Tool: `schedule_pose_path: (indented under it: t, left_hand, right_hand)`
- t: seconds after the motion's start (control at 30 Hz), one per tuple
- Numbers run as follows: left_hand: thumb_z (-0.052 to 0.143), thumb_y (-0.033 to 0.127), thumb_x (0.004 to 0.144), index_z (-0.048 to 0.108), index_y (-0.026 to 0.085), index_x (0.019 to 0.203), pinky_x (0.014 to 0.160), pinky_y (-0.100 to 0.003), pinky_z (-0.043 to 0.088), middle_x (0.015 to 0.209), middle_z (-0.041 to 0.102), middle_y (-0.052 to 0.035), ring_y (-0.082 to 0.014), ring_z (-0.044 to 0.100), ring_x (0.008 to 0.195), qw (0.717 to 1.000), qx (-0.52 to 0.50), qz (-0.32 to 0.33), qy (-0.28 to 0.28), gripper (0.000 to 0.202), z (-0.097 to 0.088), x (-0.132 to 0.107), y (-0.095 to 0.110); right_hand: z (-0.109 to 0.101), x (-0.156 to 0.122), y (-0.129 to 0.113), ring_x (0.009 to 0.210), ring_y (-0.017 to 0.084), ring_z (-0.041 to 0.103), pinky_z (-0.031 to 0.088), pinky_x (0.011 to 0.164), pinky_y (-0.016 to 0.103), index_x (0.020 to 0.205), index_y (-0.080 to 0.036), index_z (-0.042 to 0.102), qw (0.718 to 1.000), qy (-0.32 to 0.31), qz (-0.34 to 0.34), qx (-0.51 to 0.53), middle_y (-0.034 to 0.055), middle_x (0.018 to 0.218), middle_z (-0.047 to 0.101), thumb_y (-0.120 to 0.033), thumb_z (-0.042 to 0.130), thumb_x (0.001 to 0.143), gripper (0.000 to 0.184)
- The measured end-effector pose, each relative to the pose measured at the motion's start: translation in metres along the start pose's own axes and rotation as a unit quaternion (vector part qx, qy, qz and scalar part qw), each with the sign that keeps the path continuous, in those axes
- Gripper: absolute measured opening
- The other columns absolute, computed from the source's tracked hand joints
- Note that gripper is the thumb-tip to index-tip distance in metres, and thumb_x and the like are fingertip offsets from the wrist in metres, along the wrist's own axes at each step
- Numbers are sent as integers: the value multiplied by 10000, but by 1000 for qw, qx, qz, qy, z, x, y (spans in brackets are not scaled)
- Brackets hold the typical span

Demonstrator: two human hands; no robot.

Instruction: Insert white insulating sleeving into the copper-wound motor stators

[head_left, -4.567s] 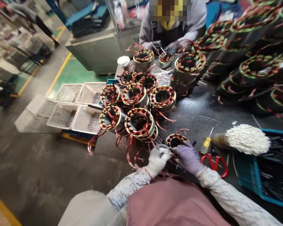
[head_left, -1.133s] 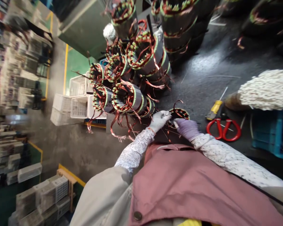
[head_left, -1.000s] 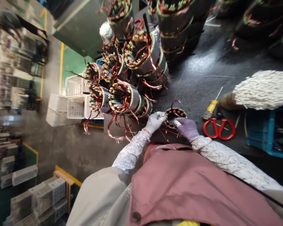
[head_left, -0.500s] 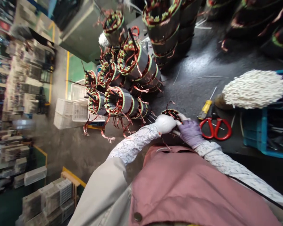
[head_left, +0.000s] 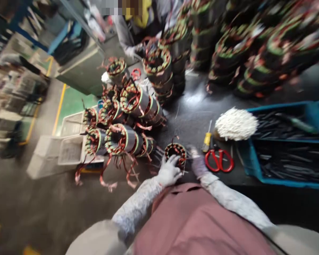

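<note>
A motor stator [head_left: 184, 151] with copper windings and a pale green rim stands on the dark bench in front of me. My left hand [head_left: 170, 172], in a white glove, grips its near left side, with fingers at the rim. To the right of the stator is my right hand [head_left: 199, 164], in a purple glove with bare fingertips. It is apart from the ring and smeared by motion, so its fingers cannot be made out. Just right of that hand lie red-handled scissors [head_left: 219, 160] and a yellow-handled screwdriver [head_left: 207, 139].
Several stators [head_left: 130, 138] lie stacked on their sides at the left, copper leads hanging out. More stators [head_left: 159, 69] stand behind. A bundle of white ties [head_left: 237, 124] sits beside blue bins [head_left: 251, 156] of dark sleeves. Across the bench, a co-worker's hand [head_left: 131, 52] is near a stator.
The view has swung, showing more of the bench's far side and the co-worker. My right hand has come off the stator to the right; my left hand stays on it.
</note>
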State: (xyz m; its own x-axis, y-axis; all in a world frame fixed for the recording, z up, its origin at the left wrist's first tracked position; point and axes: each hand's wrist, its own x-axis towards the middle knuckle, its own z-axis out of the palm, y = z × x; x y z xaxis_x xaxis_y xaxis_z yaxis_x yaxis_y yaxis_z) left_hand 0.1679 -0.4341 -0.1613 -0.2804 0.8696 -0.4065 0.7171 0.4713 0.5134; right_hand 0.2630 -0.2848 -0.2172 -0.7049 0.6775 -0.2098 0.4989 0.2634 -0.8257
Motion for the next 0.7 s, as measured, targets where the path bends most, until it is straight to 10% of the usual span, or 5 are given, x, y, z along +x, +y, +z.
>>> schedule_pose_path:
  t: [0.13,0.3,0.43,0.7]
  left_hand:
    - [625,311,820,763,247,1004,1242,-541,156,1452,564,-68,-296,400,1428,995,73,-14,-63,239,9,21,-19]
    - [593,283,824,607,211,1350,1239,-546,181,1414,586,-120,-316,437,1389,990,69,-125,2,532,3,43,-15]
    - [517,320,899,673,244,1252,1190,-664,168,1498,498,-126,-341,442,1367,976,58,-200,63,394,-5,62,-7]
    - [537,340,920,768,223,986,1205,-553,226,1526,452,-102,-306,372,1428,955,-35,-238,176,267,-29,76,13]
  right_hand:
    - [42,44,-58,1258,264,561,370,1129,485,1176,-165,713,995,-58,-39,-73,151,1319,642,-404,468,928,423]
    - [52,68,-97,1361,262,475,297,1187,457,1230,-169,696,984,-115,-42,-129,138,1445,546,-330,553,905,390]
    - [11,45,-74,1314,197,537,404,1140,373,1259,-192,675,989,-76,-65,-106,105,1430,566,-307,451,949,400]
    - [-60,-41,0,877,248,736,604,851,424,947,-218,764,998,35,25,36,78,949,769,-429,539,854,323]
